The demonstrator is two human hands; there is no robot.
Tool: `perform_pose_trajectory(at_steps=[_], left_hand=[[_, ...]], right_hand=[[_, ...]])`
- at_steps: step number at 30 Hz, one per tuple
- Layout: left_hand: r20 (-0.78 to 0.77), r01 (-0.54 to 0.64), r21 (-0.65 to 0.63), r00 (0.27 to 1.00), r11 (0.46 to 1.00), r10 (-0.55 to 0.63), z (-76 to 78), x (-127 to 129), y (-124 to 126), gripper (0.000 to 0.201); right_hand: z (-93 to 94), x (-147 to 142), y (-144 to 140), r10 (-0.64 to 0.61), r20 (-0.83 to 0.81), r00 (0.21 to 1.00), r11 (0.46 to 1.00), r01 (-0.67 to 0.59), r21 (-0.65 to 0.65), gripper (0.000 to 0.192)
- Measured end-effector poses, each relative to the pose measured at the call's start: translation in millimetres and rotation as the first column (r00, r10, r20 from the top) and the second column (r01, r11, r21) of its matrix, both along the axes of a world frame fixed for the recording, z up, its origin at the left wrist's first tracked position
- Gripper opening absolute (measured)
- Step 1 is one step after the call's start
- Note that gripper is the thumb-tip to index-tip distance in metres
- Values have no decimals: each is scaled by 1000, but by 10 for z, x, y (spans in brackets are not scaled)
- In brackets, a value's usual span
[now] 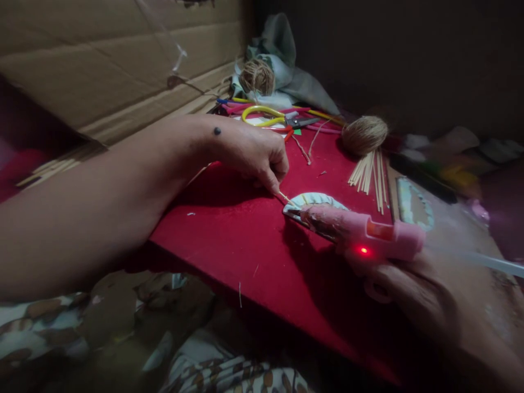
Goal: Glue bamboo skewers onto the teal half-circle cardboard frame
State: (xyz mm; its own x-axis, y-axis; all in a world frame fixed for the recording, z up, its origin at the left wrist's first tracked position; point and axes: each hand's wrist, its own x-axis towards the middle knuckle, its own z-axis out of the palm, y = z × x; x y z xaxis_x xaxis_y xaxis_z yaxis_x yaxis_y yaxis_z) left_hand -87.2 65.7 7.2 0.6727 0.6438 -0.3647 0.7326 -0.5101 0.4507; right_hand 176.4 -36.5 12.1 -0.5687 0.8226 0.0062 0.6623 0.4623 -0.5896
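Note:
My left hand (262, 158) pinches a thin wooden stick (285, 197), whose end meets the left edge of a pale, ribbed, curved piece (319, 199) lying on the red surface. My right hand (405, 278) is closed round a pink hot glue gun (368, 232) with a red light lit on its side. The gun's nozzle points left, right at the edge of the curved piece near the stick's end. A clear glue stick (483, 259) juts from the back of the gun. The gun covers part of the curved piece.
Beyond my hands lie yellow-handled scissors (262, 115), coloured strips and a twine ball (257, 76) against crumpled cloth. At right are another twine ball (365, 135), a fan of wooden sticks (370, 174) and a second pale-edged piece (414, 203). Cardboard (123, 54) stands at left.

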Motion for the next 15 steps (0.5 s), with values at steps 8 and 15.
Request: perform_pose_trajectory(at_steps=[8, 15], left_hand=[[-1, -7, 1, 1000, 1000, 7, -8, 1, 8, 24], [-7, 6, 26, 1000, 1000, -6, -14, 7, 11, 25]], right_hand=[[48, 41, -41, -29, 31, 999, 995, 26, 98, 39], [25, 98, -86, -88, 26, 996, 980, 82, 183, 33]])
